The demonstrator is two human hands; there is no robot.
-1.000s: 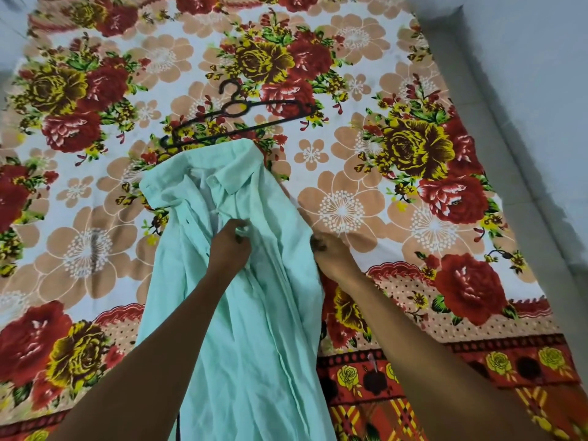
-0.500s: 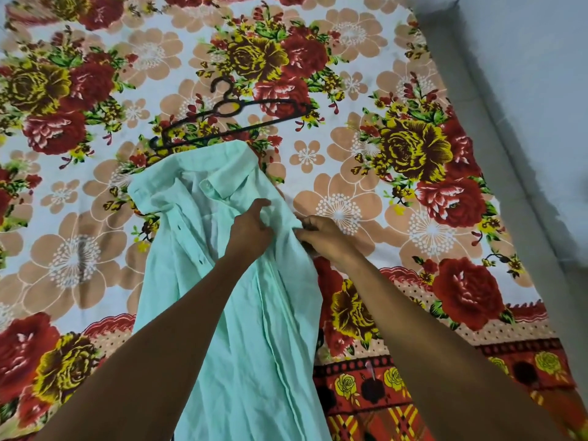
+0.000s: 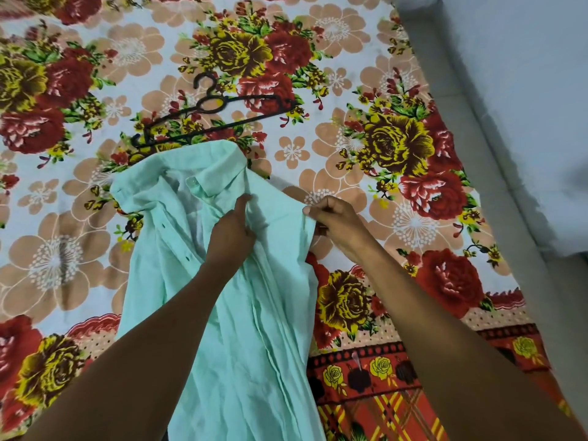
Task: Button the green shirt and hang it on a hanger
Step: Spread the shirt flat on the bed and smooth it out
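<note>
two hands on one shirt here, all on top of a big floral sheet (image 3: 397,100) that fills most of the view, with a pale grey wall (image 3: 525,90) running down the right side.

the shirt (image 3: 229,329) is mint green, lying crumpled and lengthwise on the sheet, collar at the far end, front open so you can see a couple of dark buttons along the left placket. it runs from just under the hanger down past the bottom edge, under the person's forearms.

the left hand (image 3: 230,229) is down in the middle of the shirt just below the collar, fingers curled round a fold of the fabric, thumb up toward the collar. the right hand (image 3: 337,222) is at the shirt's right edge, pinching that edge between thumb and fingers, rest of the fingers curled in. the two hands are near each other with a stretch of cloth between them.

the hanger (image 3: 213,117) is black, flat on the sheet just beyond the collar, hook pointing away, lower bar nearly touching the collar. neither hand touches it.
</note>
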